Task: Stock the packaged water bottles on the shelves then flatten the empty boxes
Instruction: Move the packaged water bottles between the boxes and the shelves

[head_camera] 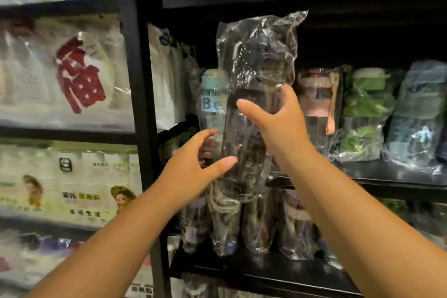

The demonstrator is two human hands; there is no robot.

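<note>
Your right hand (278,126) grips the dark bottle (256,68) round its middle, thumb across the front and fingers wrapped behind. Your left hand (193,169) holds the same bottle lower down on its left side, thumb on the front and fingers reaching behind. The bottle stands upright in a crinkled clear bag, held up in front of the shelf (399,181), not resting on it. Below the bottle, more bagged dark bottles (258,225) stand packed together on a lower board. Just behind the bottle on its left is a clear bottle with a pale blue cap (211,101). Behind it to the right stand a pink bottle (319,104), a green bottle (365,109) and a blue bottle (418,109), all bagged. Further left of the bottle, past a black post (135,80), white packs (72,72) fill the next bay.
</note>
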